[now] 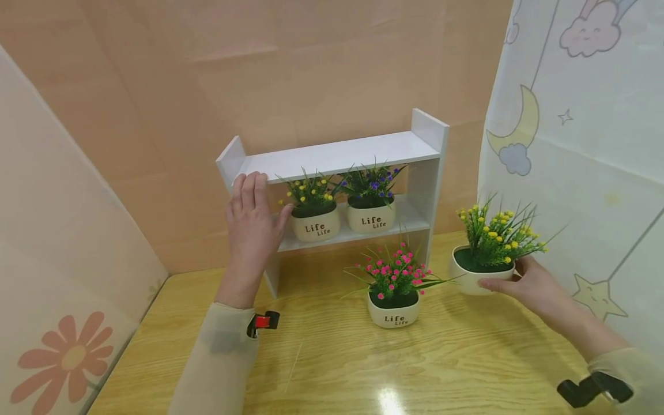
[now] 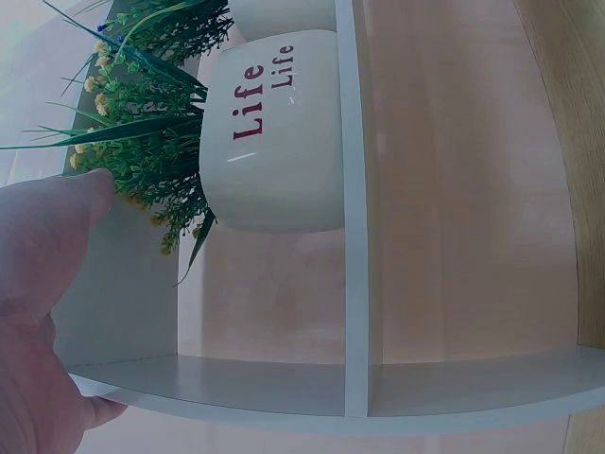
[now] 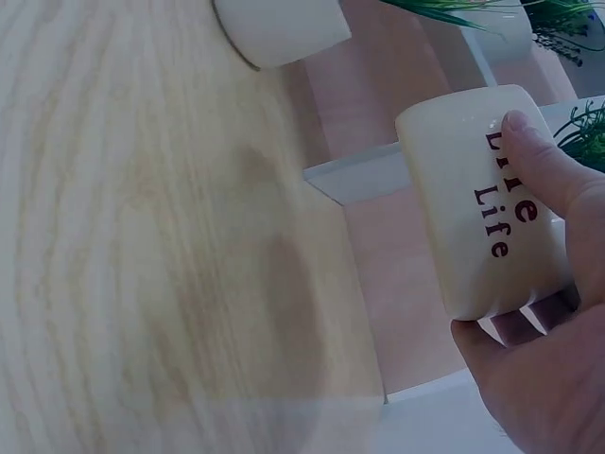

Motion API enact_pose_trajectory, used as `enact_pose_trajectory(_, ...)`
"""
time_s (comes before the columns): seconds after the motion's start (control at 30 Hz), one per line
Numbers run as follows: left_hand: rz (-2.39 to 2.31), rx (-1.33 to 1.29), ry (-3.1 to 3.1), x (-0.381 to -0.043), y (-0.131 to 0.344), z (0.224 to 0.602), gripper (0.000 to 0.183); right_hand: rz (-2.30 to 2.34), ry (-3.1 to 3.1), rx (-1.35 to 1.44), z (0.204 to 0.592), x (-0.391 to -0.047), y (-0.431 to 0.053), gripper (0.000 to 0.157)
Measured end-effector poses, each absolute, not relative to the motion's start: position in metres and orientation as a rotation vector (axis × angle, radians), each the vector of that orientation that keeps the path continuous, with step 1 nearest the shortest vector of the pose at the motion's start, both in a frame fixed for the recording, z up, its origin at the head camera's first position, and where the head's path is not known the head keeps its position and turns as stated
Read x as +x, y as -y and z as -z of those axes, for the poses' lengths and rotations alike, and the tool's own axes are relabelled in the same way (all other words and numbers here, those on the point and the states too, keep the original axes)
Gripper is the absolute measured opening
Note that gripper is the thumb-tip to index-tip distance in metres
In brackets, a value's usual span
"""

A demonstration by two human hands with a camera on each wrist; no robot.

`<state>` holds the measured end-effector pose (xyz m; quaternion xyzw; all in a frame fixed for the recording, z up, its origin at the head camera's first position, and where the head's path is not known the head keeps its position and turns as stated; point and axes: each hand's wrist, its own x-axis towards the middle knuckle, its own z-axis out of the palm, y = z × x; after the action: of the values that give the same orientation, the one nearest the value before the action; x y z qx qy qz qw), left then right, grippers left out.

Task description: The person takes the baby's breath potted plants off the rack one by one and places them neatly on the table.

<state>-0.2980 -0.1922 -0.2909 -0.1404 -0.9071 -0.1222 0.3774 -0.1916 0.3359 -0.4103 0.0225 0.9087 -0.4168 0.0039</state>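
My right hand [image 1: 539, 288] grips a white flowerpot [image 3: 482, 208] of artificial yellow flowers [image 1: 498, 230], thumb on its lettered side, in the air at the right. The left hand [image 1: 254, 219] holds the upper left corner of a white two-tier shelf [image 1: 337, 153], fingertips over the top board's front edge. On the middle board stand a yellow-flowered pot [image 1: 315, 225], close to the left thumb [image 2: 95, 194], and a purple-flowered pot [image 1: 370, 219] to its right. A pink-flowered pot [image 1: 394, 314] stands upright on the table before the shelf.
The shelf stands on a wood-grain table [image 1: 321, 357] against a tan cloth backdrop [image 1: 311, 69]. White printed cloth panels [image 1: 581, 173] close off the right and left sides. The right panel hangs close behind the right hand.
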Motion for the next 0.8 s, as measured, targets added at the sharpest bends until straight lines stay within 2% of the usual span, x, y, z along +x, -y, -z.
enact_pose_trajectory(0.8, 0.356, -0.375, 2.34, -0.299, 0.195, 0.29, 0.081, 1.264, -2.861, 0.093, 0.453, -0.187, -0.305, 0.123)
